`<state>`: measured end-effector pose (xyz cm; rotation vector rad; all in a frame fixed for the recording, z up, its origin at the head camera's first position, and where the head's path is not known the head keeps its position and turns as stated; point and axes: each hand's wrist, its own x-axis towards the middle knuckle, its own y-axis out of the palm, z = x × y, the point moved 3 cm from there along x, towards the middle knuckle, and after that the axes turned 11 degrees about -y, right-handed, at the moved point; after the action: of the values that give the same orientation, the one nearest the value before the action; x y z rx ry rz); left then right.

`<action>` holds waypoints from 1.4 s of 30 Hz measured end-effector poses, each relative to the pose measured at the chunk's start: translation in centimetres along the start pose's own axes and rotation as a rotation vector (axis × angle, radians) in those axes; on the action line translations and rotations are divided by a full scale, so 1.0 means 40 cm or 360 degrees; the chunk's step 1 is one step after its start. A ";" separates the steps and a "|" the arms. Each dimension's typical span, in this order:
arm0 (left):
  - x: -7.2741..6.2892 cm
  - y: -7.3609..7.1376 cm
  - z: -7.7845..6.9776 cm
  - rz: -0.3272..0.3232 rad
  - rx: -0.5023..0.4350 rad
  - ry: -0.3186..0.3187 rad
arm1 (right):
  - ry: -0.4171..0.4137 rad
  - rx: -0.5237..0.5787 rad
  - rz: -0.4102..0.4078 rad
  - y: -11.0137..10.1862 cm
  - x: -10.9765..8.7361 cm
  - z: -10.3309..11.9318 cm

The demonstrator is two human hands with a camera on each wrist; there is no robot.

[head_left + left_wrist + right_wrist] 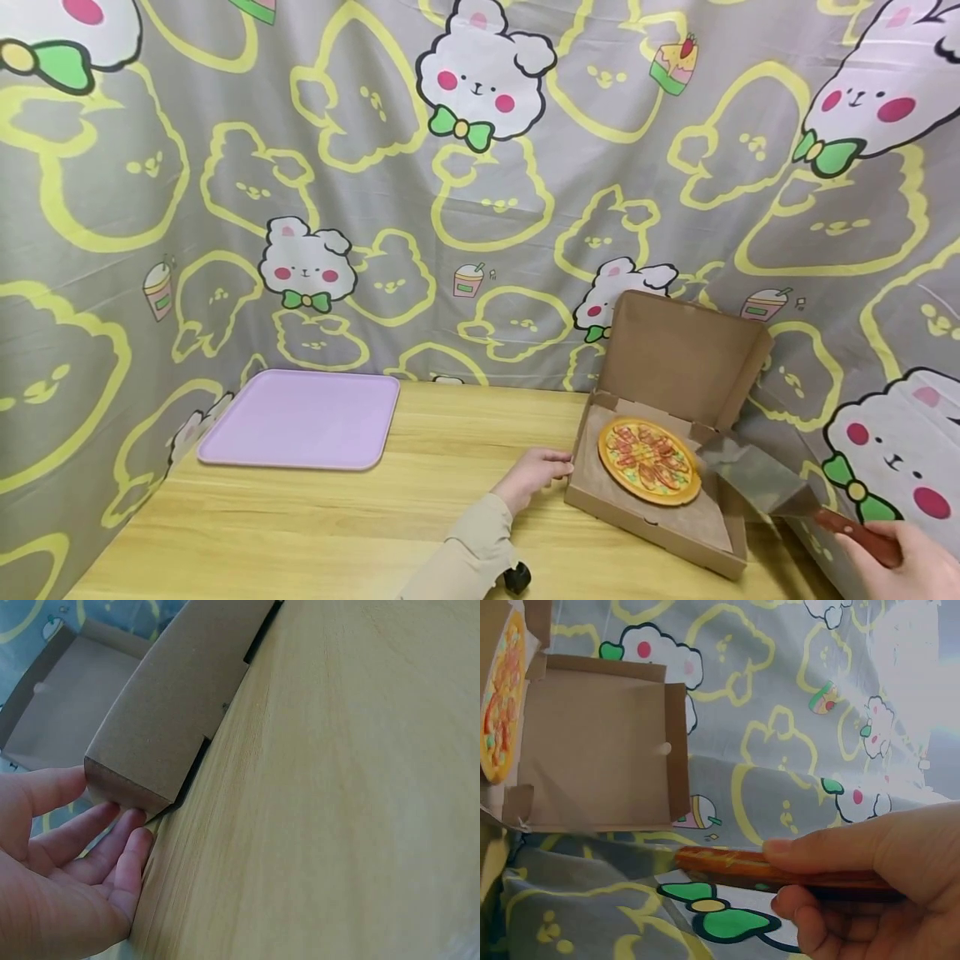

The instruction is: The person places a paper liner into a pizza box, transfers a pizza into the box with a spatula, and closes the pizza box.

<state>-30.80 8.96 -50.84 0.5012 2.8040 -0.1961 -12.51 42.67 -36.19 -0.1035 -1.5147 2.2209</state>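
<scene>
An open cardboard pizza box (652,521) stands at the right of the table with a round pizza (648,461) in it. My left hand (534,477) is at the box's left side. The left wrist view has its thumb and fingertips gripping a corner of the box wall (150,727). By its reddish-brown wooden handle (727,866), my right hand (911,562) holds a metal spatula (772,483). The broad blade, somewhat blurred, is over the right side of the box, near the pizza's edge. Whether blade and pizza touch, I cannot tell.
A flat purple tray (300,421) lies at the back left of the wooden table (450,433). The box lid (682,358) stands raised at the back. Patterned cloth (495,208) hangs behind and along both sides. A small black object (517,577) is by the left sleeve.
</scene>
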 end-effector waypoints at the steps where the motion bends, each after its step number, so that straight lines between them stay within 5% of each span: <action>1: 0.000 0.000 0.000 -0.0001 -0.0002 -0.0004 | 0.0016 0.0020 -0.0001 0.001 -0.001 0.002; 17: -0.007 0.000 0.000 -0.0017 0.0007 0.0009 | 0.0187 -0.0019 0.0131 0.043 0.015 0.018; 27: -0.012 -0.011 0.012 -0.0003 0.0014 0.0007 | 0.0171 0.0119 -0.0063 0.067 0.021 0.042; 33: -0.032 -0.052 0.017 0.0046 0.0012 -0.0005 | 0.0151 0.0182 -0.0082 0.080 0.033 0.053; 42: -0.087 -0.164 -0.005 0.0015 0.0052 -0.0013 | -0.0164 0.0250 -0.0321 0.084 0.054 0.103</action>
<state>-30.08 1.81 -49.05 0.5199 2.7942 -0.2422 -16.77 38.97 -37.18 0.2063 -1.3311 2.2003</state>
